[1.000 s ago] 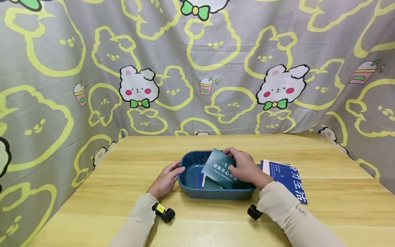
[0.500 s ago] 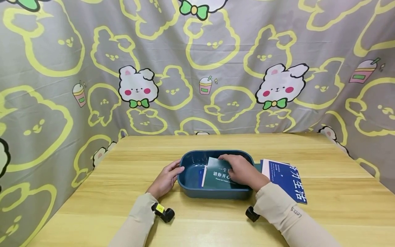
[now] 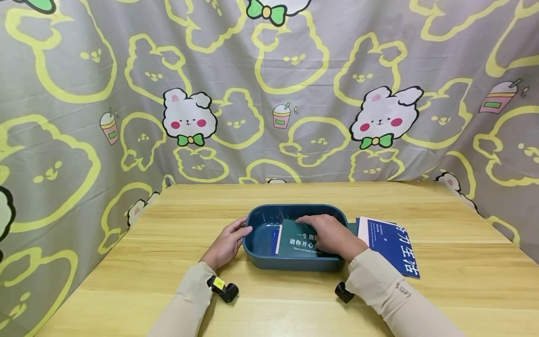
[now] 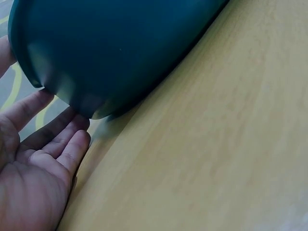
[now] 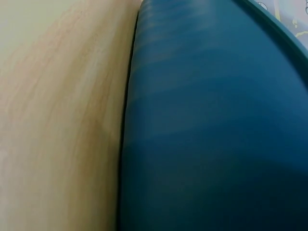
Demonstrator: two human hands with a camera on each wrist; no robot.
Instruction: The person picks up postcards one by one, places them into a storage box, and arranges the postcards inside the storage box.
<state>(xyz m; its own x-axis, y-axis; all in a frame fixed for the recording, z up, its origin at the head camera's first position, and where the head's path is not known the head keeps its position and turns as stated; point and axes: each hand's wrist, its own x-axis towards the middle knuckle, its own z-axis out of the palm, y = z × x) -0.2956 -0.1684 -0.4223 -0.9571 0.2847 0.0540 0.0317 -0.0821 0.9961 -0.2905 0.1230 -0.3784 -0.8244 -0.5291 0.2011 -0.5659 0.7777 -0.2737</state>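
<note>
A dark blue oval plastic basin [image 3: 290, 264] stands on the wooden table. My left hand [image 3: 226, 244] holds its left end, thumb over the rim and fingers against the outer wall, as the left wrist view shows too. Inside the basin, a green card [image 3: 300, 242] with white lettering lies nearly flat over a blue-and-white card [image 3: 276, 239], whose left edge peeks out. My right hand [image 3: 332, 235] reaches over the right rim and grips the green card by its right part, index finger along the far edge. The right wrist view has only the basin's outer wall [image 5: 207, 106].
To the right of the basin, a blue card [image 3: 389, 248] with large white characters lies on other cards, partly behind my right sleeve. A green card edge [image 3: 353, 228] shows beside the basin. A patterned curtain [image 3: 252, 93] hangs behind the table [image 3: 202, 206].
My right hand has lowered the green card from a raised, tilted position down into the basin, where it now lies flatter. The left hand has stayed at the basin's left end.
</note>
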